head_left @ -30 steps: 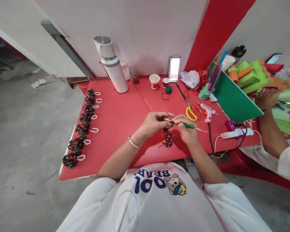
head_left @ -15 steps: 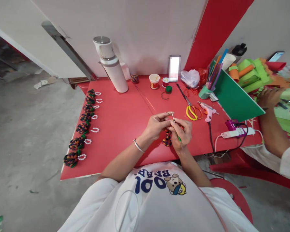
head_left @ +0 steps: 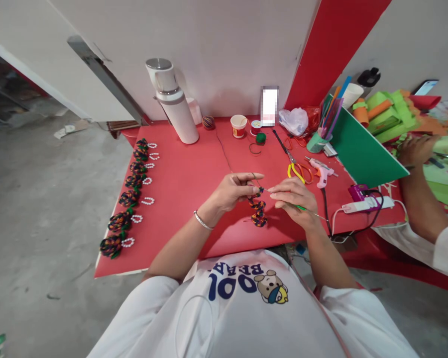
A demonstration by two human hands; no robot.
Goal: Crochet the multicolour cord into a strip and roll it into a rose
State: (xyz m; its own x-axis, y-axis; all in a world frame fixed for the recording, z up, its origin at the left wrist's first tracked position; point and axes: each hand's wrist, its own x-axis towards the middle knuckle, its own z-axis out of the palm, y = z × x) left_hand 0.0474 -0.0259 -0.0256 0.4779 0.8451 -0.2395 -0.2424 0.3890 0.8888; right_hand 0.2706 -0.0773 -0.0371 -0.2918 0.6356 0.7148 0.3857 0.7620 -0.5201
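Observation:
My left hand (head_left: 232, 191) pinches the top of a dark multicoloured crochet strip (head_left: 259, 214), which hangs down in curls over the red table. A strand of yarn (head_left: 224, 151) runs from this hand back to a yarn ball (head_left: 208, 123) near the wall. Closed around a crochet hook (head_left: 300, 207) with a green grip is my right hand (head_left: 294, 199). The thin metal end of the hook points left and reaches the top of the strip. Whether a loop sits on the hook is too small to tell.
Along the table's left edge lie several crocheted flowers (head_left: 129, 198) with white bead loops. A white thermos (head_left: 177, 107), a paper cup (head_left: 238, 126), scissors (head_left: 294, 166) and a pink glue gun (head_left: 323, 171) stand or lie around. At right, past a green board (head_left: 366, 144), is another person's arm (head_left: 421, 199).
My hands have moved apart, the right one going right with the hook and the left one slightly left. The hook now lies flatter, and more of the crochet strip shows.

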